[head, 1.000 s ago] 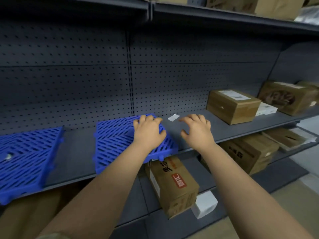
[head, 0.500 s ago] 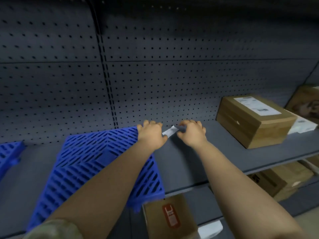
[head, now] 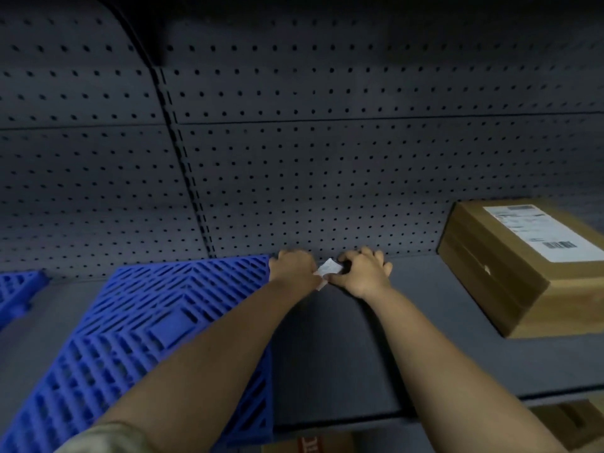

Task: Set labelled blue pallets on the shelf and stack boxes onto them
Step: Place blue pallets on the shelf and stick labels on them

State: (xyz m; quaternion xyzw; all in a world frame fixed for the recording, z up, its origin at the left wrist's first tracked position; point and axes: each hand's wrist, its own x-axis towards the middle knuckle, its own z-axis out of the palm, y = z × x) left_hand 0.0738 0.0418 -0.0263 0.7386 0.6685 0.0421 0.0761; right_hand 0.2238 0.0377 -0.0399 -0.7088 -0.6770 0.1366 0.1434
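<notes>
A blue slatted pallet lies flat on the grey shelf, left of centre. At its far right corner, close to the pegboard back wall, a small white label sits between my two hands. My left hand rests on the pallet's corner and holds the label's left end. My right hand pinches the label's right end between thumb and curled fingers. A brown cardboard box with a white shipping label stands on the shelf to the right.
A second blue pallet shows at the far left edge. The dark pegboard wall closes the back of the shelf. Another cardboard box peeks out on the lower shelf, and one more at the lower right.
I have leaned in closer to the shelf. My right hand reached the white label and took hold of it; my left hand moved to the pallet's far right corner and onto the label.
</notes>
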